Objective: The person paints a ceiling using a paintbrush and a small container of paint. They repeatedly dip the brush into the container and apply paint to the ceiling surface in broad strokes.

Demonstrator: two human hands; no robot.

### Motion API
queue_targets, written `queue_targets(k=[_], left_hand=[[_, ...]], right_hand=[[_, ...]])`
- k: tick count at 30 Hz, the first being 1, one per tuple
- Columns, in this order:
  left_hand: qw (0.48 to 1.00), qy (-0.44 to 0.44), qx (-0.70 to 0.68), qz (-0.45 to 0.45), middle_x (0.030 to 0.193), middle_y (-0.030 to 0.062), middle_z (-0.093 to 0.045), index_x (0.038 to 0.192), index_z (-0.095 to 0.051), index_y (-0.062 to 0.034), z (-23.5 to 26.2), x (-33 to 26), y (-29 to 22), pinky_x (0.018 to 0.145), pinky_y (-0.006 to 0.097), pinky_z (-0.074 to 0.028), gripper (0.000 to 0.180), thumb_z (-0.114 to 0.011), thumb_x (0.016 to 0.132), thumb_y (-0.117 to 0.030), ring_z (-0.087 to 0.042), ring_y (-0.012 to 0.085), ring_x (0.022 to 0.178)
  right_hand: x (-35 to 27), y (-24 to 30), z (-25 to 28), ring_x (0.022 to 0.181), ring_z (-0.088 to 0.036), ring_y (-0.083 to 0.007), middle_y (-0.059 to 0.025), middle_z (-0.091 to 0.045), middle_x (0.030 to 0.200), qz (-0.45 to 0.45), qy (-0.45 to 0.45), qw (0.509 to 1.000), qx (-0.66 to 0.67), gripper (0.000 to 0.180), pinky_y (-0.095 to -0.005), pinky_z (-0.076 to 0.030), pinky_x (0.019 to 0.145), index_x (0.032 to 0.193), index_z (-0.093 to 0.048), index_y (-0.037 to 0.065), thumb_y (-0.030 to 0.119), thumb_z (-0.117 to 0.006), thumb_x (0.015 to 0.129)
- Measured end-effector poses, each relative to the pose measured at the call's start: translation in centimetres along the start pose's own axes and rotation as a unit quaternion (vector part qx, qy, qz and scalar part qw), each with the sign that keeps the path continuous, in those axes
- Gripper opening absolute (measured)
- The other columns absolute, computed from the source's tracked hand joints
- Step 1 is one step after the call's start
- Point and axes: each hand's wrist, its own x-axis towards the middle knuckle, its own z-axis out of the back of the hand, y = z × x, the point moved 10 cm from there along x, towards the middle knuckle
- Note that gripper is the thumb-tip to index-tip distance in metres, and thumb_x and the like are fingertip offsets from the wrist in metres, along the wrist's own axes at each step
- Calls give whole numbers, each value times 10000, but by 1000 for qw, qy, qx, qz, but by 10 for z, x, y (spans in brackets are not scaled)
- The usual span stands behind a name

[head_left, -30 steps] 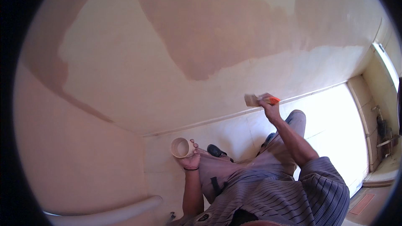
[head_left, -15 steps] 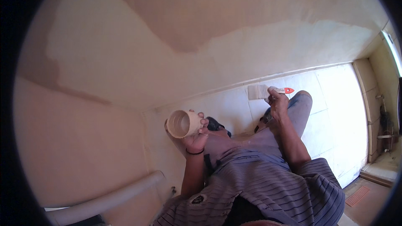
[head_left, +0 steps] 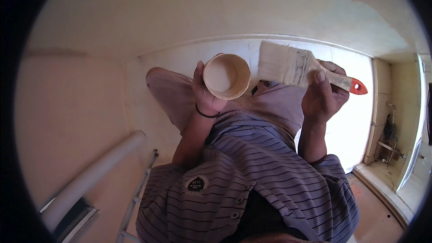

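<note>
White bristles (head_left: 280, 63) left of right grip (head_left: 324, 96), clamped on brush handle (head_left: 358, 86), cream cup (head_left: 243, 74) clasped in left grip (head_left: 209, 99)

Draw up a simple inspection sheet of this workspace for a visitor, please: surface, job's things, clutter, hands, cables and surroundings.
Surface: pale wall with darker patches, meeting a pale tiled floor.
Job's things: round cup with pale contents; wide brush with a red handle end, held apart from the cup.
Clutter: metal ladder-like frame, lower left.
Hands: left hand holds the cup; right hand grips the brush.
Cables: dark tangle at right, too small to identify.
Surroundings: long pale tube at left; thin pipes near the tangle.
</note>
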Motion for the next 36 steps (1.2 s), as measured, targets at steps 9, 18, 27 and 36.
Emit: queue_targets(k=[9,18,27,36], left_hand=[[998,-55,8,-22,1333,149,-652,1361,-589,-35,17,-1,1,1099,514,-468,593,-488,1029,-516,-604,314,1261],[994,-101,-9,-34,1312,127,-663,1328,-606,-40,37,0,-7,1057,480,-507,564,-509,1029,-508,-624,289,1233],[993,-85,22,-85,1235,131,-684,1287,-611,-8,31,3,-17,1040,422,-520,504,-543,1035,-439,-652,255,1170],[991,-79,56,-93,1209,136,-687,1271,-613,-9,27,3,-20,1013,399,-537,504,-570,1018,-441,-659,241,1147]], right_hand=[[-41,17,-116,850,-699,-175,-140,-719,899,134,256,914,-284,261,-273,-556,732,1039,-691,-66,-50,-815,810],[-40,17,-113,751,-680,-166,-160,-727,892,123,202,945,-225,262,-277,-538,675,1044,-681,-71,-43,-805,816],[-41,-26,-146,794,-716,-163,-136,-729,933,61,277,926,-250,217,-269,-567,682,1039,-693,-51,-32,-774,839],[-50,-75,-143,707,-740,-207,-131,-738,826,6,302,890,-342,215,-308,-581,637,995,-692,9,70,-801,821]])
